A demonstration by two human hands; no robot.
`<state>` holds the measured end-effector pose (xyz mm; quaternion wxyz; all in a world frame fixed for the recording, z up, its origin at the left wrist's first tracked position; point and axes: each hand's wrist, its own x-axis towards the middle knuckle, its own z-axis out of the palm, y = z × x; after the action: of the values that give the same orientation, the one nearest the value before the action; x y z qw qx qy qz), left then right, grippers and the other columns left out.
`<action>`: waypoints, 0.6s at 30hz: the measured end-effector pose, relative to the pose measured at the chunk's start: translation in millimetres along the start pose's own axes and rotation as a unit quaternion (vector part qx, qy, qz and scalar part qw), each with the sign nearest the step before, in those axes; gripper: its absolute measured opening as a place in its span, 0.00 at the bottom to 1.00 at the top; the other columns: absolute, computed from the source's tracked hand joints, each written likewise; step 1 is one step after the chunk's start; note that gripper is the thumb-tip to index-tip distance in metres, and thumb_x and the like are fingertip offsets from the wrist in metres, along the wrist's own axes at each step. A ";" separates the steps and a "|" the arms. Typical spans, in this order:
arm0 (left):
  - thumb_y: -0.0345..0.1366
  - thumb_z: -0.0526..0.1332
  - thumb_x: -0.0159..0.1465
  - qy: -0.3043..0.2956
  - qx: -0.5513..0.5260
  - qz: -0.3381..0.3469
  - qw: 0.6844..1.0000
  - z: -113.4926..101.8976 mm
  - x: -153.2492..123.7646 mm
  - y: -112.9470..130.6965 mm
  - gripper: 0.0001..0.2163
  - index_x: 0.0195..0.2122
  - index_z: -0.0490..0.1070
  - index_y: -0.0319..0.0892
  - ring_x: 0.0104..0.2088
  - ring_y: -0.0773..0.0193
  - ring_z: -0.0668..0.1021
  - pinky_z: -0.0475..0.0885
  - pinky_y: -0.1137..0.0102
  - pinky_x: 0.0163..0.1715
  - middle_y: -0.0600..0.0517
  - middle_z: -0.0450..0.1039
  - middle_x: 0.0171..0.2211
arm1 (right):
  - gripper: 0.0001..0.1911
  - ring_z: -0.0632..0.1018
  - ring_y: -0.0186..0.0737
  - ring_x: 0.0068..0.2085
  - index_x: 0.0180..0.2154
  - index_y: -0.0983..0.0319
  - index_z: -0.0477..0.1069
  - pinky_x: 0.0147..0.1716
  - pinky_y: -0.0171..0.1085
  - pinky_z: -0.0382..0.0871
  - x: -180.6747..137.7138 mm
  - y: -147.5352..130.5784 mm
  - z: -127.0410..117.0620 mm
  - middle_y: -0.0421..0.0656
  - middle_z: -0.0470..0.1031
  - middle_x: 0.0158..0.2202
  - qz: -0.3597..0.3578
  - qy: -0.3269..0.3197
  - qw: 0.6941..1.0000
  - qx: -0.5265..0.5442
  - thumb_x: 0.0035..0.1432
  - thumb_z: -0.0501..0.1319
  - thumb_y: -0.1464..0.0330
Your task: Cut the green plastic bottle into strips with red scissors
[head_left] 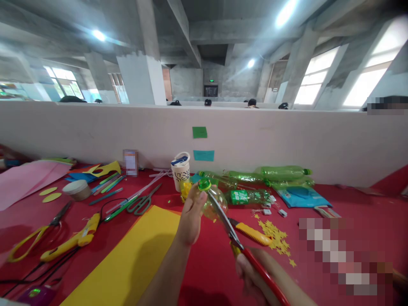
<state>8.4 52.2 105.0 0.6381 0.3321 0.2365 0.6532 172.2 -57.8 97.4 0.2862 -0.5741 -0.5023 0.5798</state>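
Note:
My left hand (191, 212) grips a cut-off clear plastic bottle top (219, 203) with a green cap, its fingers wrapped around the side. In my right hand (255, 267) are scissors (223, 216) with red handles. Their blades point up and away from me, the tips lying against or just in front of the bottle top near its neck; I cannot tell whether they touch the plastic. Just right of the blades lies an orange utility knife (255, 233), beside a pile of yellow paper stars (274, 236). Yellow paper (137, 255) lies below my left forearm.
Green bottles (280, 172) lie along the white partition (287, 140), near a blue packet (302, 196). A white cup (180, 172) stands behind my left hand. At left are a yellow glue gun (73, 242), yellow-handled scissors (32, 242), grey scissors (143, 204) and a lidded tub (76, 190).

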 end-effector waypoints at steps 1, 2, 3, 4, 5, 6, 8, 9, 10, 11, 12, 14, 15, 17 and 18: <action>0.37 0.61 0.60 0.012 -0.012 -0.007 1.000 0.9 1.2 2.4 0.14 0.48 0.70 0.46 0.52 0.57 0.73 0.65 0.61 0.53 0.49 0.76 0.45 | 0.28 0.67 0.31 0.22 0.33 0.60 0.65 0.28 0.32 0.66 -1.4 2.3 -1.2 0.35 0.65 0.22 -0.001 0.012 1.000 -0.019 0.53 0.52 0.40; 0.38 0.60 0.61 0.027 -0.028 -0.016 0.999 0.8 2.6 5.2 0.14 0.48 0.70 0.44 0.51 0.57 0.74 0.67 0.61 0.52 0.48 0.76 0.45 | 0.28 0.68 0.33 0.23 0.34 0.60 0.65 0.28 0.32 0.65 -2.6 2.7 -3.0 0.36 0.66 0.24 -0.010 0.018 0.999 -0.042 0.53 0.53 0.41; 0.40 0.59 0.62 0.040 -0.048 -0.026 0.998 -0.1 4.4 8.5 0.14 0.47 0.70 0.43 0.50 0.56 0.74 0.68 0.60 0.51 0.47 0.76 0.44 | 0.28 0.69 0.33 0.24 0.34 0.60 0.65 0.27 0.32 0.64 -3.4 1.4 -5.3 0.37 0.67 0.25 -0.028 0.013 0.997 -0.068 0.54 0.53 0.41; 0.42 0.57 0.63 0.043 -0.063 -0.040 0.996 -1.9 6.1 12.1 0.14 0.47 0.70 0.42 0.49 0.55 0.75 0.69 0.59 0.49 0.46 0.76 0.44 | 0.28 0.69 0.34 0.25 0.33 0.60 0.65 0.25 0.31 0.62 -3.4 -1.4 -8.2 0.37 0.66 0.25 -0.053 0.001 0.994 -0.092 0.54 0.53 0.41; 0.43 0.56 0.63 0.047 -0.074 -0.058 0.994 -4.2 7.8 15.8 0.15 0.47 0.70 0.40 0.48 0.54 0.76 0.70 0.58 0.48 0.45 0.76 0.43 | 0.28 0.68 0.33 0.25 0.32 0.60 0.63 0.23 0.31 0.60 -2.8 -5.0 -11.6 0.37 0.65 0.24 -0.084 -0.020 0.990 -0.115 0.54 0.51 0.41; 0.45 0.56 0.63 0.056 -0.085 -0.071 0.992 -6.9 9.2 19.5 0.17 0.46 0.71 0.38 0.46 0.52 0.77 0.71 0.56 0.46 0.43 0.77 0.41 | 0.28 0.66 0.32 0.23 0.30 0.60 0.61 0.22 0.31 0.57 -1.5 -8.8 -15.5 0.37 0.63 0.23 -0.119 -0.044 0.983 -0.135 0.56 0.50 0.41; 0.47 0.56 0.62 0.066 -0.105 -0.080 0.989 -11.5 11.0 25.7 0.19 0.44 0.71 0.36 0.44 0.50 0.78 0.73 0.55 0.44 0.41 0.77 0.40 | 0.29 0.62 0.32 0.22 0.26 0.60 0.58 0.19 0.31 0.51 2.5 -14.3 -23.9 0.36 0.60 0.20 -0.168 -0.061 0.966 -0.186 0.55 0.48 0.40; 0.46 0.57 0.61 0.069 -0.114 -0.088 0.987 -13.1 11.4 27.7 0.18 0.43 0.71 0.35 0.43 0.50 0.78 0.73 0.55 0.44 0.41 0.77 0.39 | 0.29 0.61 0.32 0.22 0.25 0.59 0.57 0.19 0.31 0.50 4.6 -15.3 -27.9 0.36 0.59 0.19 -0.170 -0.052 0.960 -0.216 0.57 0.47 0.41; 0.44 0.58 0.61 0.071 -0.124 -0.095 0.985 -13.9 11.5 29.0 0.16 0.42 0.71 0.35 0.42 0.51 0.79 0.73 0.55 0.44 0.41 0.77 0.38 | 0.28 0.59 0.31 0.22 0.25 0.59 0.57 0.19 0.31 0.48 6.8 -14.9 -31.2 0.35 0.58 0.19 -0.164 -0.050 0.954 -0.246 0.57 0.47 0.42; 0.42 0.59 0.61 0.072 -0.133 -0.103 0.983 -14.1 11.5 29.6 0.15 0.41 0.71 0.35 0.41 0.51 0.79 0.73 0.55 0.44 0.42 0.77 0.37 | 0.26 0.58 0.31 0.21 0.24 0.59 0.56 0.19 0.31 0.47 8.7 -13.4 -33.6 0.35 0.58 0.19 -0.152 -0.048 0.947 -0.279 0.57 0.49 0.44; 0.40 0.60 0.60 0.076 -0.140 -0.109 0.981 -13.7 11.3 29.5 0.13 0.41 0.71 0.35 0.41 0.52 0.79 0.73 0.54 0.44 0.43 0.77 0.37 | 0.25 0.57 0.30 0.21 0.23 0.59 0.56 0.19 0.31 0.46 10.3 -11.1 -34.9 0.35 0.57 0.19 -0.137 -0.044 0.940 -0.309 0.57 0.53 0.46; 0.39 0.61 0.59 0.088 -0.141 -0.113 0.980 -11.6 10.7 28.2 0.12 0.41 0.71 0.35 0.40 0.52 0.79 0.74 0.54 0.44 0.43 0.77 0.37 | 0.23 0.57 0.30 0.20 0.23 0.59 0.55 0.19 0.31 0.46 12.8 -5.9 -34.4 0.34 0.55 0.18 -0.118 -0.038 0.934 -0.335 0.55 0.57 0.49; 0.39 0.61 0.59 0.094 -0.135 -0.111 0.980 -10.2 10.3 27.5 0.13 0.41 0.70 0.36 0.41 0.52 0.79 0.74 0.54 0.44 0.43 0.77 0.37 | 0.23 0.57 0.30 0.20 0.23 0.59 0.56 0.19 0.31 0.46 13.7 -3.6 -33.1 0.34 0.55 0.18 -0.115 -0.037 0.937 -0.329 0.56 0.57 0.50; 0.39 0.61 0.60 0.099 -0.121 -0.111 0.982 -7.2 9.3 26.4 0.13 0.42 0.70 0.35 0.41 0.51 0.79 0.74 0.54 0.43 0.43 0.77 0.37 | 0.23 0.57 0.30 0.21 0.24 0.60 0.57 0.19 0.32 0.45 15.0 -1.0 -30.0 0.34 0.57 0.19 -0.118 -0.041 0.948 -0.292 0.58 0.54 0.48; 0.39 0.60 0.60 0.099 -0.117 -0.114 0.982 -5.8 8.8 26.1 0.13 0.42 0.70 0.35 0.42 0.51 0.79 0.75 0.55 0.43 0.43 0.77 0.37 | 0.24 0.57 0.30 0.21 0.24 0.60 0.58 0.20 0.32 0.45 15.4 -0.8 -29.0 0.35 0.58 0.19 -0.119 -0.045 0.953 -0.274 0.59 0.52 0.47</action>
<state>-13.2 59.6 121.4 0.7161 0.1603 0.2567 0.6290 196.9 -36.2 97.0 0.1620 -0.5402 -0.7186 0.4070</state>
